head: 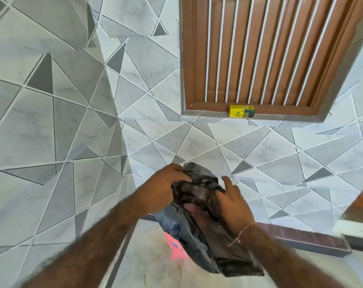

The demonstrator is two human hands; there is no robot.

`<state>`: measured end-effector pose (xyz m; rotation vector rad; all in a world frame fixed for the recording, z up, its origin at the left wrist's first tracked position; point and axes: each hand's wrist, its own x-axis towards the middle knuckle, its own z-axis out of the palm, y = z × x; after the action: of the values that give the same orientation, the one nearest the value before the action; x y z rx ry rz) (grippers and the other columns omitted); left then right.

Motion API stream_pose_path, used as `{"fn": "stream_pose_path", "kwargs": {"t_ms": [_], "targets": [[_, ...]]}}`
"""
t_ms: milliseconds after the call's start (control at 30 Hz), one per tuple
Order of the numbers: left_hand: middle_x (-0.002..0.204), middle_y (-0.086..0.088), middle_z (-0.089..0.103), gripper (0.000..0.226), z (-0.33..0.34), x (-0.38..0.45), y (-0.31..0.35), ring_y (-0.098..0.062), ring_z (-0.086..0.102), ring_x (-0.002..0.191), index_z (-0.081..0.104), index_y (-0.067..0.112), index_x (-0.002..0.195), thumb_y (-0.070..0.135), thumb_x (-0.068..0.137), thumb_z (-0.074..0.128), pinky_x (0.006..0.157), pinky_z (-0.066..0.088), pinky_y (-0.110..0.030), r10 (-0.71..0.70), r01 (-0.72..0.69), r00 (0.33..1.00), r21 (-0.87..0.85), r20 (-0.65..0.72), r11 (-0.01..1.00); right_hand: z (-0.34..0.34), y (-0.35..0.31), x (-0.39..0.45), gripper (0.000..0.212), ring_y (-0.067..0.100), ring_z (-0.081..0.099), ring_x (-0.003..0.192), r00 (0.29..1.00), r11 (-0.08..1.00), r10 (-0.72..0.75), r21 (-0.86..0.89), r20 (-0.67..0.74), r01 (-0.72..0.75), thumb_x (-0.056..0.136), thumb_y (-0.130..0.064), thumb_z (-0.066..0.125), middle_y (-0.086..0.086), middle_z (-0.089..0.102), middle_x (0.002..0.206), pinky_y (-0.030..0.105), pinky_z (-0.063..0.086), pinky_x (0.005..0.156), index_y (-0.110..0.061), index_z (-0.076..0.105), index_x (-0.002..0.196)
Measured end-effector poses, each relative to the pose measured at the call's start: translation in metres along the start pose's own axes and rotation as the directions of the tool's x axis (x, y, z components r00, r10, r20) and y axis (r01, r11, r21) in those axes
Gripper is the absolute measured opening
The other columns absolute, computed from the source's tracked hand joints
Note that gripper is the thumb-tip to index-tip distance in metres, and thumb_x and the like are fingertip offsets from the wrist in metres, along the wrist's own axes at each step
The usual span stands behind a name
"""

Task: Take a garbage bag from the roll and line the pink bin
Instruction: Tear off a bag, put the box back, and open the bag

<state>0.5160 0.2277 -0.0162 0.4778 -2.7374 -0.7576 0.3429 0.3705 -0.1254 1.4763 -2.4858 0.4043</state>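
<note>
A black garbage bag (199, 233) hangs in front of me, crumpled at its top and drooping toward the floor. My left hand (162, 189) grips the bag's upper left edge. At the upper right edge, my right hand (232, 201) pinches the plastic with its fingers spread over it. Both hands hold the bag's mouth between them. Below the bag a small part of the pink bin (173, 244) shows, mostly hidden behind the plastic. The roll is not in view.
Grey and white tiled walls meet in a corner (122, 125) ahead. A brown barred window (259, 55) sits at upper right, with a yellow box (242, 111) on its sill. A dark brick ledge (309, 240) runs at the lower right above a pale floor (147, 265).
</note>
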Motion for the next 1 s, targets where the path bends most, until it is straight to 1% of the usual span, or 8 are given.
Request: {"fn": "stream_pose_path", "kwargs": {"t_ms": [133,333,467,567,700,800,900,1000], "targets": [[0.134,-0.002,0.051,0.025,-0.002,-0.013,-0.031,-0.025,0.052,0.117,0.074,0.017,0.104,0.006,0.082,0.067,0.097,0.039,-0.017,0.016,-0.044,0.997,0.37,0.08,0.928,0.004,0.027,0.001,0.02,0.037,0.059,0.072,0.989,0.964,0.06,-0.265,0.133,-0.023,0.05,0.003,0.078,0.017,0.065,0.095,0.043,0.054,0.043,-0.008,0.068,0.063],[0.124,-0.003,0.055,0.033,0.024,-0.027,-0.058,-0.024,0.055,0.112,0.059,0.016,0.121,0.027,0.091,0.06,0.096,0.05,-0.037,-0.311,0.245,0.95,0.706,-0.037,0.665,-0.006,0.041,-0.013,0.024,0.031,0.059,0.058,0.986,0.944,0.081,-0.329,0.146,-0.029,0.041,-0.001,0.083,0.009,0.058,0.059,0.037,0.047,0.036,-0.011,0.063,0.05],[0.111,-0.013,0.065,0.027,0.047,-0.034,-0.086,-0.033,0.063,0.101,0.061,0.008,0.109,0.026,0.089,0.057,0.09,0.053,-0.041,-0.557,0.641,0.758,0.235,-0.339,0.73,-0.02,0.057,-0.023,0.02,0.033,0.061,0.081,0.958,0.93,0.225,-0.333,0.176,-0.158,0.067,-0.003,0.071,0.011,0.061,0.089,0.041,0.054,0.057,-0.011,0.065,0.084],[0.109,-0.016,0.07,0.036,0.071,-0.033,-0.093,-0.037,0.065,0.101,0.063,0.009,0.113,0.018,0.078,0.071,0.089,0.05,-0.04,-0.706,0.66,0.618,-0.26,-0.346,0.705,-0.027,0.077,-0.033,0.031,0.03,0.059,0.099,0.947,0.928,0.279,-0.297,0.161,-0.223,0.082,-0.007,0.055,0.009,0.052,0.112,0.04,0.052,0.074,-0.016,0.052,0.112],[0.119,-0.01,0.068,0.034,0.095,-0.023,-0.102,-0.029,0.065,0.108,0.06,0.014,0.12,0.014,0.086,0.06,0.093,0.05,-0.033,-0.493,0.48,0.869,0.182,0.034,0.858,-0.041,0.113,-0.032,0.032,0.032,0.063,0.103,0.909,0.898,0.368,-0.328,0.199,-0.292,0.089,-0.01,0.044,0.01,0.056,0.115,0.04,0.052,0.082,-0.015,0.049,0.12],[0.122,-0.01,0.066,0.038,0.073,0.006,-0.091,-0.028,0.064,0.111,0.062,0.017,0.123,0.015,0.085,0.054,0.094,0.051,-0.032,-0.439,0.262,0.862,0.518,0.254,0.814,-0.058,0.138,-0.019,0.035,0.035,0.062,0.111,0.866,0.884,0.424,-0.328,0.265,-0.333,0.09,-0.015,0.04,0.014,0.06,0.116,0.041,0.051,0.091,-0.011,0.05,0.124],[0.113,-0.013,0.055,0.043,0.034,0.041,-0.057,-0.036,0.063,0.105,0.054,0.02,0.123,0.012,0.081,0.049,0.087,0.054,-0.046,-0.383,0.382,0.919,0.445,-0.092,0.81,-0.091,0.146,0.008,0.033,0.043,0.062,0.104,0.901,0.886,0.428,-0.23,0.075,-0.402,0.089,-0.008,0.04,0.02,0.057,0.111,0.046,0.05,0.085,-0.005,0.048,0.121],[0.11,-0.018,0.052,0.039,0.009,0.05,-0.013,-0.042,0.059,0.094,0.054,0.01,0.113,-0.001,0.075,0.051,0.073,0.053,-0.051,-0.219,0.426,0.819,0.307,-0.53,0.851,-0.124,0.146,0.022,0.021,0.047,0.063,0.084,0.866,0.903,0.38,-0.072,-0.326,-0.423,0.08,0.006,0.047,0.027,0.057,0.099,0.048,0.052,0.07,0.003,0.057,0.099]]}}
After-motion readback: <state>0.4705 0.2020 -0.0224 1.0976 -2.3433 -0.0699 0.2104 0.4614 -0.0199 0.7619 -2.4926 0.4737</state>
